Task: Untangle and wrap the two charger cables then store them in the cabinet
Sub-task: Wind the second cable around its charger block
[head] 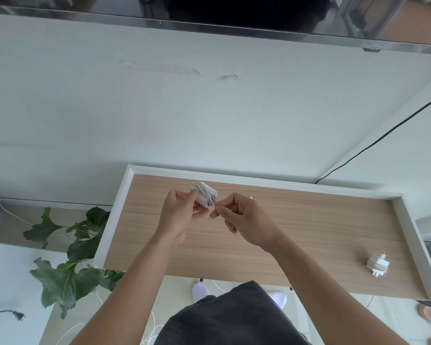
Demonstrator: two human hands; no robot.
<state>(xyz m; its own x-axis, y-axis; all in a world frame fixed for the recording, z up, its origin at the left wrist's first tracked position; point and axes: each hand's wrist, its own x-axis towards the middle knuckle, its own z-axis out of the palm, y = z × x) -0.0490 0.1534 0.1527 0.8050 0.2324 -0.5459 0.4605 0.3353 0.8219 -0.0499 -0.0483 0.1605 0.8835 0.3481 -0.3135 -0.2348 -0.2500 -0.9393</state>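
Hands, two, held over the counter's middle. The left hand grips one white charger with its cable wound round it. The right hand pinches that cable's loose end. Second charger, one, cable wrapped, lies on the counter near its right end. Leafy plant, one, stands beside the counter's left edge.

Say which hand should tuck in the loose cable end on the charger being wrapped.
Right. The right hand pinches the cable end in its fingers, close beside the charger. The left hand grips the charger itself, so it is busy steadying it.
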